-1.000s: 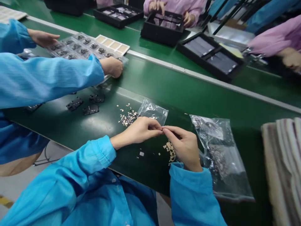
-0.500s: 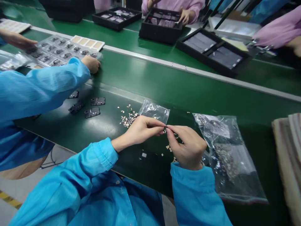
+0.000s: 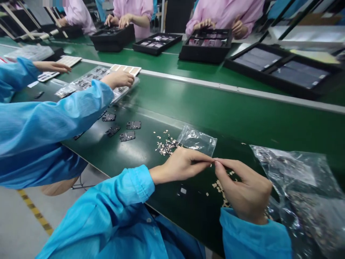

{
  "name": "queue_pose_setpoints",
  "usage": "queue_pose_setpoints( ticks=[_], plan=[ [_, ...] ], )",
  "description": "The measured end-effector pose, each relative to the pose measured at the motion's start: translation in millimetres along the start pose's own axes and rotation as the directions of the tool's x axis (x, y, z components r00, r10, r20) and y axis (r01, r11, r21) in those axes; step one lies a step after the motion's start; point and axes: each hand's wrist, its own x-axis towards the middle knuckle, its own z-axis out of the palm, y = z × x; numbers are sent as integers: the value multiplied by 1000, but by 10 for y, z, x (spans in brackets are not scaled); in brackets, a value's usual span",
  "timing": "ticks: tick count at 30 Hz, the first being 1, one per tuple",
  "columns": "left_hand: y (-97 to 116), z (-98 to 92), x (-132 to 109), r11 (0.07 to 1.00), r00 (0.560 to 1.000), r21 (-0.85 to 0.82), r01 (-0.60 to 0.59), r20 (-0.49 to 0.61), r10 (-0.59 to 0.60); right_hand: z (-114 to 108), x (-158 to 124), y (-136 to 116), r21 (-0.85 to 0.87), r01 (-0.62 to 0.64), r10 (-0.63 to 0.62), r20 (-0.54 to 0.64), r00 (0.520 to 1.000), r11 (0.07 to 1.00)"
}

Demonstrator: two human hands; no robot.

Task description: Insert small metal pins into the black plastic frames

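Above the green table, my left hand (image 3: 185, 163) and my right hand (image 3: 244, 187) meet fingertip to fingertip, each closed in a pinch. Whatever sits between the fingertips is too small and too covered to name. Behind my left hand lies a pile of small pale and dark pieces (image 3: 166, 146), beside a clear plastic bag (image 3: 198, 139). Partly under my right hand are loose beige bits (image 3: 219, 186). A small dark piece with a white square (image 3: 183, 191) lies below my hands. To the right, a larger clear bag (image 3: 309, 201) holds many small parts.
Several black flat parts (image 3: 127, 136) lie on the table at left. Beyond them a co-worker's hand (image 3: 121, 78) touches a clear tray of parts (image 3: 94, 73). A metal strip (image 3: 188, 81) crosses the table. Black trays (image 3: 206, 50) stand at the far side, with people in pink behind.
The view has swung left and up, so everything sits lower and farther right. My hands keep their fingertip pinch. The co-worker's hand at left has shifted over the tray.
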Motion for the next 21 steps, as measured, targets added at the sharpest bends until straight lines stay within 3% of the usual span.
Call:
queue_pose_setpoints(
  ticks=[5,10,15,21],
  plan=[
    [22,16,-15,992,999,-126,10,-43,-16,-2,4,-20,12,-64,64,-14,998,998],
    [14,1,7,966,998,-257,41,-33,-51,-9,5,17,180,-182,179,33,983,967],
    [25,-14,5,966,999,-259,-22,-39,13,-4,-10,6,316,-319,314,67,947,894],
    [-5,13,-5,969,998,-244,-33,-62,19,26,-14,-25,316,-329,339,24,941,890]
  ],
)
